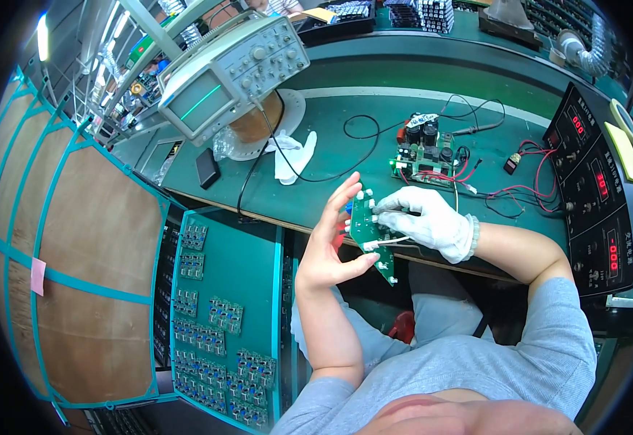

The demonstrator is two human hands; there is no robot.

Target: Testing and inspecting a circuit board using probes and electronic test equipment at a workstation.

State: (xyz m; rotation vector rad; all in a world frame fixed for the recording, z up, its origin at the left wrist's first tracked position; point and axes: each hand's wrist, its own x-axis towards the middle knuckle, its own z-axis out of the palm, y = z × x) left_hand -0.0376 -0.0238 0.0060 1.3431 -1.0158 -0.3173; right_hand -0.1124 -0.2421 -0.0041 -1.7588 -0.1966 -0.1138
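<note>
My bare left hand (320, 257) holds a green circuit board (362, 226) upright by its edges, above my lap. Small white connectors and a blue part show on the board. A white glove covers my right hand (432, 223); its fingers are pinched together against the face of the board. What lies between those fingertips is hidden. From the board a pale cable (394, 240) runs to the right beneath the gloved hand. Beyond it on the bench sits a larger populated circuit board (425, 154) with black cylindrical parts and red and black wires.
An oscilloscope (233, 76) stands back left, near a white glove (293, 157) and a dark box (207, 168). To the right rises a black power supply panel (597, 185) with red displays. Several small boards lie on a green tray (251, 250) at left. A probe (476, 130) trails black cable.
</note>
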